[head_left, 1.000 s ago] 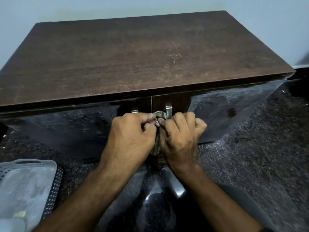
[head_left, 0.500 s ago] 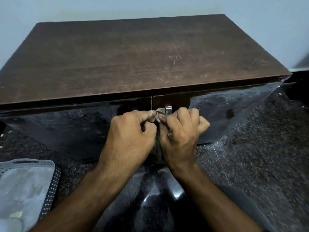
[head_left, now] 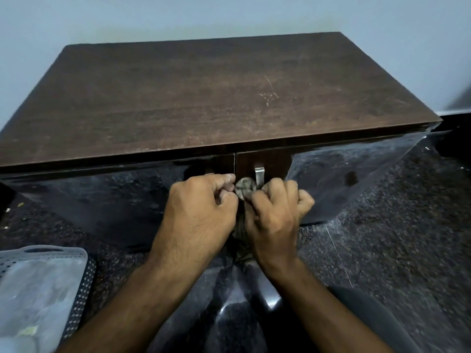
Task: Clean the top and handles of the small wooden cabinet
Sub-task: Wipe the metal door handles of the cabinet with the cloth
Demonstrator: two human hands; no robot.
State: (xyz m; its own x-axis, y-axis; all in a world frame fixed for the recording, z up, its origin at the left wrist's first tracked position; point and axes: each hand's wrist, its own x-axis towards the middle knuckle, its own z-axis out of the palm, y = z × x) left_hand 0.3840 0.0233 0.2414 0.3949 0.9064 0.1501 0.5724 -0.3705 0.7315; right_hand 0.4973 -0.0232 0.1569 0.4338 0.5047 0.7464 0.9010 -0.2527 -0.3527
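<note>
Cabinet: the small wooden cabinet [head_left: 204, 98] is standing right in front of me, backing onto the wall, its two glossy dark doors meeting at a seam just under the middle of the top's front edge.
Top: the brown wood-grain top is showing pale scratches and specks right of centre, and a worn front edge.
Handles: the right door's metal handle [head_left: 259, 174] is sticking up just above my right knuckles; of the left door's handle [head_left: 209, 171] only a sliver is peeking over my left hand.
Cloth: a wadded greyish cloth [head_left: 245, 187] is sitting at the door seam, just left of the right handle (its tail is hanging down between my wrists).
Left hand: my left hand [head_left: 201, 212] is curling tight, thumb and forefinger pinching the cloth's left side.
Right hand: my right hand [head_left: 275, 215] is also curling, fingertips gripping the cloth's right side, touching the wad.
Floor: dark speckled stone floor [head_left: 382, 238] is spreading all round, and the doors are mirroring it.
Basket: a white perforated plastic basket [head_left: 76, 289] is lying at my lower left, well apart from the cabinet.
Wall: a plain pale blue-grey wall [head_left: 229, 16] is rising behind.
</note>
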